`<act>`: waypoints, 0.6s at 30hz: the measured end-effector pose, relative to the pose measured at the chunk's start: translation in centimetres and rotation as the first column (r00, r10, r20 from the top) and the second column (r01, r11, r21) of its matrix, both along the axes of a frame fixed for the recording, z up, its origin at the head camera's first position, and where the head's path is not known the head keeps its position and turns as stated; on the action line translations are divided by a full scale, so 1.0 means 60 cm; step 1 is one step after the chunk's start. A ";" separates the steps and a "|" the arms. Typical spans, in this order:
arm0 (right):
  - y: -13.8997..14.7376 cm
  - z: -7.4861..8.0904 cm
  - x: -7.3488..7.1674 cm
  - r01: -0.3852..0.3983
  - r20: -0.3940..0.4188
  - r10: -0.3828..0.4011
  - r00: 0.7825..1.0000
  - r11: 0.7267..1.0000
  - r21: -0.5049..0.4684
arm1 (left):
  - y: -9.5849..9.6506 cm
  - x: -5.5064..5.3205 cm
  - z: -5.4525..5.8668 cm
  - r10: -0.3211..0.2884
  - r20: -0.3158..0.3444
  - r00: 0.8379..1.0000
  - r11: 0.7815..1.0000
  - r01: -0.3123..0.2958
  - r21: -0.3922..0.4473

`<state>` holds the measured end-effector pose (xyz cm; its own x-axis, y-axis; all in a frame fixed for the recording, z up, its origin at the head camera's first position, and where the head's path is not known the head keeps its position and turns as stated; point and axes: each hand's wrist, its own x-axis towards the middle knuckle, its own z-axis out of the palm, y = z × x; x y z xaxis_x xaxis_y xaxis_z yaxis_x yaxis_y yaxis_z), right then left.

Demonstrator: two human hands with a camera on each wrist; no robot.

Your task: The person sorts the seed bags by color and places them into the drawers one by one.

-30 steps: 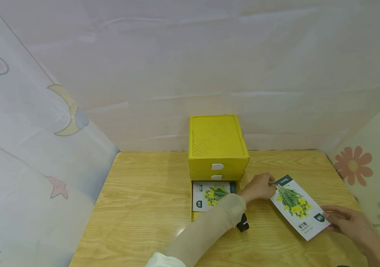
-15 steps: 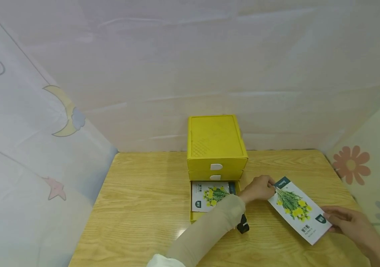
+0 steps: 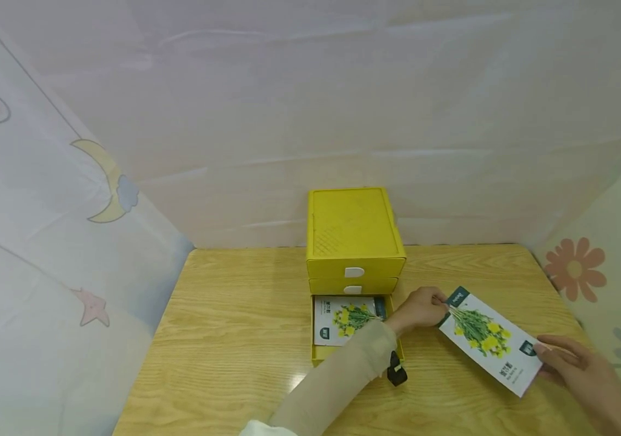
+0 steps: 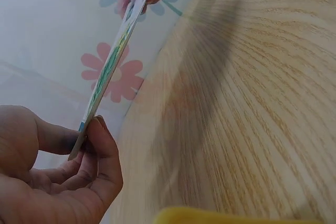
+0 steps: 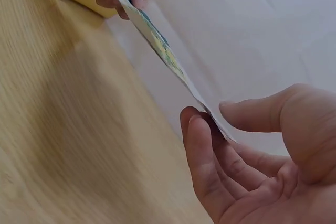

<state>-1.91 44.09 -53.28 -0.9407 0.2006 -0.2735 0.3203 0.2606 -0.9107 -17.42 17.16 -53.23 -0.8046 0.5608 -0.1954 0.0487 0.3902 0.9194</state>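
In the head view a flat white packet printed with yellow flowers (image 3: 489, 339) is held slanted above the table, its dark end toward the drawers. My left hand (image 3: 421, 307) pinches that dark end between thumb and fingers; the left wrist view shows the left hand (image 4: 65, 169) gripping the thin edge. At the opposite end my right hand (image 3: 577, 369) holds the corner, thumb above and fingers below, and the right wrist view shows the right hand (image 5: 257, 156) close up. A matching packet (image 3: 337, 321) lies in the pulled-out bottom drawer (image 3: 321, 352), partly hidden by my left sleeve.
A yellow drawer unit (image 3: 356, 224) with white handles stands at the back of the wooden table (image 3: 234, 339). Its two upper drawers are closed. A black strap (image 3: 396, 369) shows beside my left forearm. Printed cloth (image 3: 288, 121) hangs behind the table and along both sides.
My right hand has shifted slightly right, and the packet's near end has swung a little right with it. My left hand keeps its pinch, almost unmoved.
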 end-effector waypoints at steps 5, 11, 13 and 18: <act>-0.014 -0.004 0.005 0.026 0.128 -0.023 0.991 0.999 -0.022 | -0.004 0.005 -0.002 0.049 0.002 0.999 0.998 -0.049 0.033; -0.026 -0.020 -0.001 0.123 0.194 -0.116 0.974 0.992 -0.022 | -0.013 0.015 0.002 0.081 0.012 0.997 0.994 -0.081 0.067; -0.029 -0.026 -0.003 0.177 0.192 -0.170 0.967 0.984 -0.018 | -0.016 0.018 0.004 0.078 0.011 0.997 0.994 -0.079 0.077; -0.032 -0.032 -0.007 0.253 0.176 -0.250 0.952 0.968 0.010 | -0.025 0.026 0.008 0.094 -0.020 0.995 0.992 -0.092 0.086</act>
<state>-2.30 42.20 -55.17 -0.7976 0.4202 -0.4328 0.5283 0.1404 -0.8373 -15.88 15.65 -52.75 -0.8579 0.4970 -0.1301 0.0384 0.3145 0.9485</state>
